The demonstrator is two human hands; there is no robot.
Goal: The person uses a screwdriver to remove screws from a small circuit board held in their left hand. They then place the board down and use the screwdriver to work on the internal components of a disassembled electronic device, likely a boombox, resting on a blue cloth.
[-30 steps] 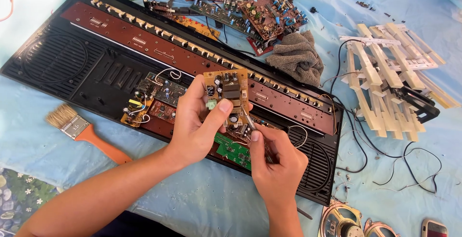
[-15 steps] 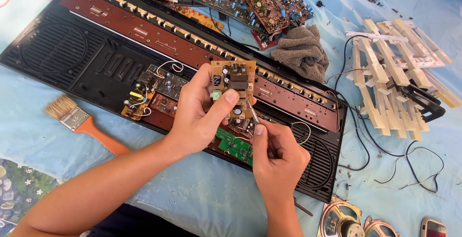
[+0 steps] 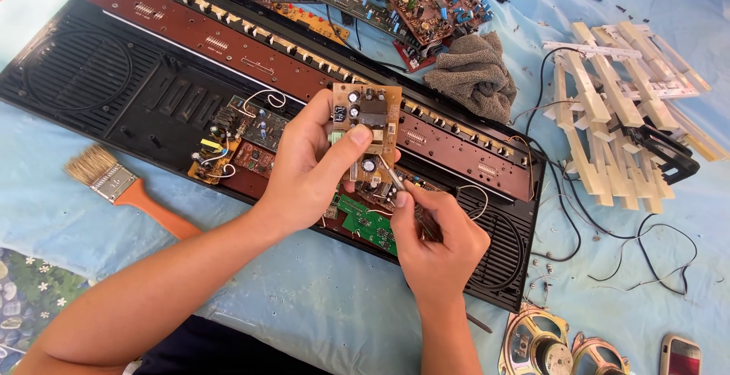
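- Left hand (image 3: 304, 173): clamped on small tan circuit board (image 3: 366, 128), raised above black keyboard chassis (image 3: 114, 78), steadied for probing.
- Right hand (image 3: 437, 242): pinching thin metal tool (image 3: 394, 179), tip at board's 6 o'clock edge.
- Paintbrush (image 3: 122, 191): idle, 9 o'clock.

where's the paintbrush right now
In the head view the paintbrush lies at the left on the blue cloth, just below the black keyboard casing and left of the left hand.
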